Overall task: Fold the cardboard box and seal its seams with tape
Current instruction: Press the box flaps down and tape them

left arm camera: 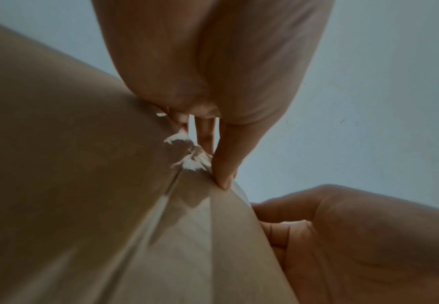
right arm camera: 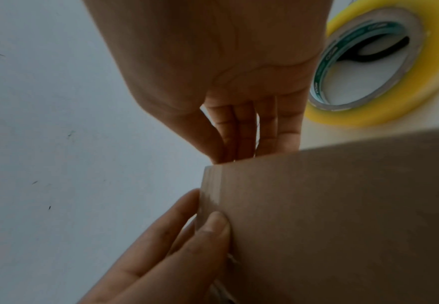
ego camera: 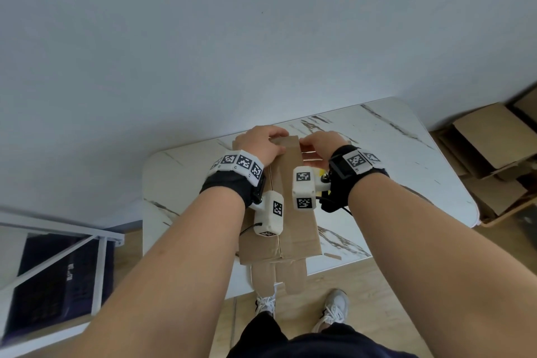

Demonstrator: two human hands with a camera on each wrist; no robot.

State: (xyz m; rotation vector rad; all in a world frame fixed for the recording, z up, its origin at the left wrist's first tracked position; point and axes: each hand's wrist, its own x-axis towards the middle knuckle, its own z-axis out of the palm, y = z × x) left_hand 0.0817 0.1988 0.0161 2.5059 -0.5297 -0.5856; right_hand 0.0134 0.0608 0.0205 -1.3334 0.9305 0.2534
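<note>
two hands (ego camera: 261, 144) (ego camera: 318, 144) pinching the far flap of a flat brown taped cardboard box (ego camera: 299, 229)

Both forearms reach forward side by side, each wrist strapped with a band. The left hand (ego camera: 261, 144) curls its fingers over the far edge, thumb on top. The right hand (ego camera: 321, 144) mirrors it close beside, fingers bent downward.
</note>
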